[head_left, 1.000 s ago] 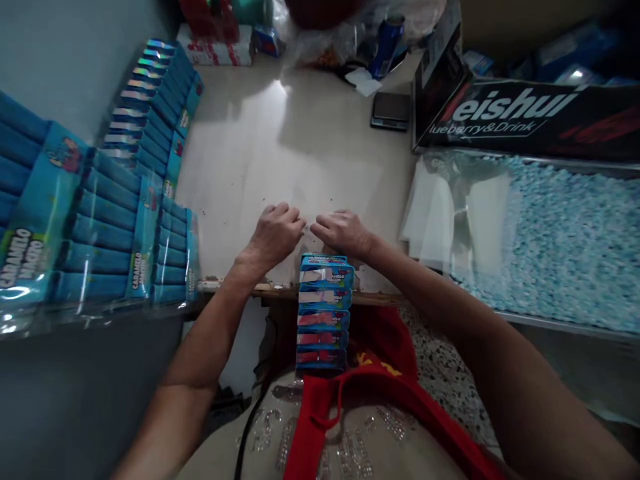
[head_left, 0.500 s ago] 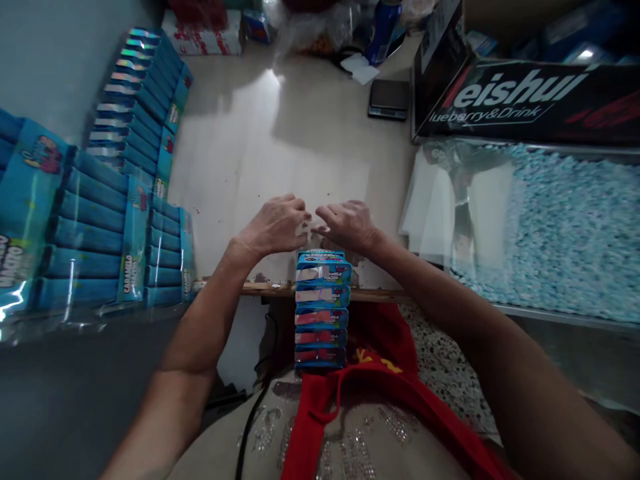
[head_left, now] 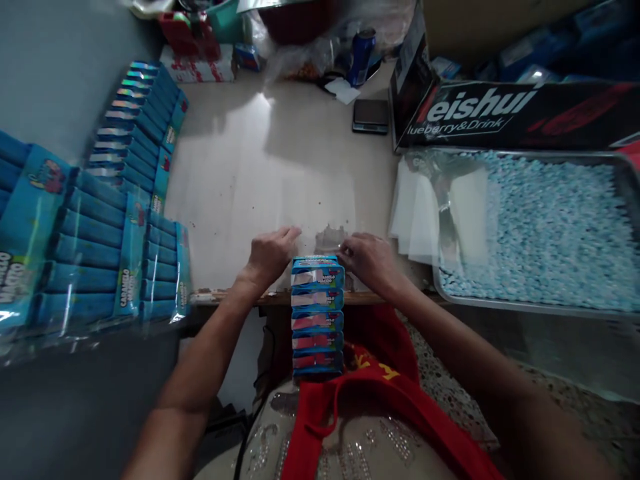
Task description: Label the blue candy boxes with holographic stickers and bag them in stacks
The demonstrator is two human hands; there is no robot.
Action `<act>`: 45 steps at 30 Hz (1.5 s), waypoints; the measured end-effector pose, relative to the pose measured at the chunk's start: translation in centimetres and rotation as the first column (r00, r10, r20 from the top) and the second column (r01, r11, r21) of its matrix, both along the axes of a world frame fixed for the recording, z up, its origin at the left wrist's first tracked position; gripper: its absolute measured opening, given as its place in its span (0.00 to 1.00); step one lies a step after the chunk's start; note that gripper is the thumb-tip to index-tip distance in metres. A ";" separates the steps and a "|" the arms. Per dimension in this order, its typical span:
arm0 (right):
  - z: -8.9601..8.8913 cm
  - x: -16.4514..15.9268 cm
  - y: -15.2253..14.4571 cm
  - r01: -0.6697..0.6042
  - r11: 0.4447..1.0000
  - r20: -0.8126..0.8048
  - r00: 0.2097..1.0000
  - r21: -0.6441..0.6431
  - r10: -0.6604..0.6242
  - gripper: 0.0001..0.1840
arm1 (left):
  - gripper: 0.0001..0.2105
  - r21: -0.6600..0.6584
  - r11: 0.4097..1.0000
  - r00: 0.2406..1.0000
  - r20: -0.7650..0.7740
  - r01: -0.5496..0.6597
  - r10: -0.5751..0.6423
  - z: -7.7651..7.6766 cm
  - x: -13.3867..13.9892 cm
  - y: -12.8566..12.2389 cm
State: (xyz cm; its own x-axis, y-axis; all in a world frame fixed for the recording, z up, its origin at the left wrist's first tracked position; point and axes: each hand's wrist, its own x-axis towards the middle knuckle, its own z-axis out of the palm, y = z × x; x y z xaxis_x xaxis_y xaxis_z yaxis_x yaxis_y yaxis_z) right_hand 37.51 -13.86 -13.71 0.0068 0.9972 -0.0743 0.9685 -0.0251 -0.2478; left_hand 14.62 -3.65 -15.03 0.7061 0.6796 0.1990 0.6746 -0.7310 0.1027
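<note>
A row of small blue candy boxes [head_left: 317, 321] lettered "Caramelo Macizo" runs from the table edge towards my body, pale strips across their faces. Beside its far end, on the left, is my left hand [head_left: 273, 257], fingers stretched to the right with nothing visible in them. My right hand [head_left: 369, 261] is at the far right corner of the row, fingers curled and thumb pinched in. What it pinches, if anything, is too small to make out. Between the hands, just beyond the boxes, lies a greyish worn patch [head_left: 330, 237] on the tabletop.
Clear-wrapped blue box packs [head_left: 90, 247] line the left side. On the right are a metal tray [head_left: 500, 305] of pale blue pieces, clear bags [head_left: 415, 213] and a black carton [head_left: 500, 117]. A small scale [head_left: 370, 117] and a blue can [head_left: 361, 57] stand farther back.
My hands have parted and come nearer to me: the left has moved slightly left, the right slightly right. The camera view has shifted, showing more of the tray and the table's back.
</note>
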 end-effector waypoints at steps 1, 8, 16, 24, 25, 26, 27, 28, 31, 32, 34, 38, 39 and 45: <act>0.2 -0.1 -0.2 0.019 0.999 -0.006 1.000 -0.038 -0.020 0.10 | 0.10 -0.024 1.000 1.000 0.007 -0.002 0.003 -0.2 0.1 -0.1; 3.2 -0.6 0.5 0.001 0.991 -0.044 0.999 -0.132 -0.007 0.14 | 0.11 -0.165 0.971 0.980 -0.077 0.171 -0.185 4.4 -0.4 0.1; 6.7 -2.1 -3.8 0.031 0.981 -0.171 0.985 0.193 0.003 0.15 | 0.09 0.042 0.984 0.952 0.262 -0.174 0.157 8.5 -2.1 -8.0; 5.2 -4.9 -6.2 0.282 0.856 -0.368 0.922 0.433 -0.117 0.15 | 0.06 -0.118 0.940 0.766 0.552 -0.321 0.330 7.4 -0.9 -9.9; 5.1 -4.9 -6.5 0.274 0.844 -0.346 0.931 0.461 -0.113 0.15 | 0.06 -0.120 0.938 0.754 0.566 -0.326 0.334 7.5 -0.9 -10.0; 4.9 -4.9 -6.7 0.263 0.833 -0.319 0.941 0.487 -0.111 0.16 | 0.06 -0.105 0.933 0.741 0.581 -0.343 0.337 7.4 -0.9 -10.2; 4.6 -4.8 -7.0 0.252 0.825 -0.290 0.950 0.507 -0.112 0.17 | 0.06 -0.078 0.927 0.730 0.593 -0.366 0.339 7.2 -0.9 -10.5; 4.3 -4.7 -7.4 0.242 0.819 -0.265 0.957 0.520 -0.115 0.17 | 0.06 -0.043 0.920 0.724 0.604 -0.389 0.334 7.0 -1.0 -10.9; 2.9 -4.4 -8.3 0.206 0.815 -0.231 0.969 0.542 -0.091 0.16 | 0.06 0.017 0.909 0.726 0.609 -0.415 0.320 5.5 -1.7 -12.5; 2.4 -4.4 -8.5 0.197 0.811 -0.232 0.970 0.551 -0.078 0.15 | 0.06 0.008 0.910 0.727 0.605 -0.414 0.325 4.8 -2.2 -13.0; 1.2 -4.4 -8.6 0.204 0.808 -0.251 0.965 0.553 -0.073 0.15 | 0.06 -0.028 0.911 0.730 0.588 -0.412 0.348 3.1 -3.3 -13.6; -1.1 -5.2 -7.4 0.317 0.809 -0.385 0.915 0.495 -0.123 0.16 | 0.08 -0.025 0.910 0.729 0.590 -0.414 0.347 -0.6 -4.2 -12.8; -1.6 -5.4 -6.9 0.348 0.796 -0.434 0.893 0.495 -0.121 0.16 | 0.08 -0.015 0.900 0.698 0.626 -0.436 0.348 -1.3 -3.9 -12.2; -3.2 -5.5 -5.2 0.335 0.758 -0.534 0.845 0.560 0.021 0.10 | 0.09 -0.045 0.920 0.772 0.528 -0.390 0.354 -2.3 -2.2 -8.5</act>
State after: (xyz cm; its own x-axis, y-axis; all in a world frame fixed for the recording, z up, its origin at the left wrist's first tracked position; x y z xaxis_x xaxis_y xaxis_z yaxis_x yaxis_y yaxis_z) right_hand 31.98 -19.05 -16.93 0.3089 0.8045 0.5074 0.7069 0.1627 -0.6884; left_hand 12.46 -12.11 -17.35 0.1804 0.8405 0.5109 0.7548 -0.4513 0.4760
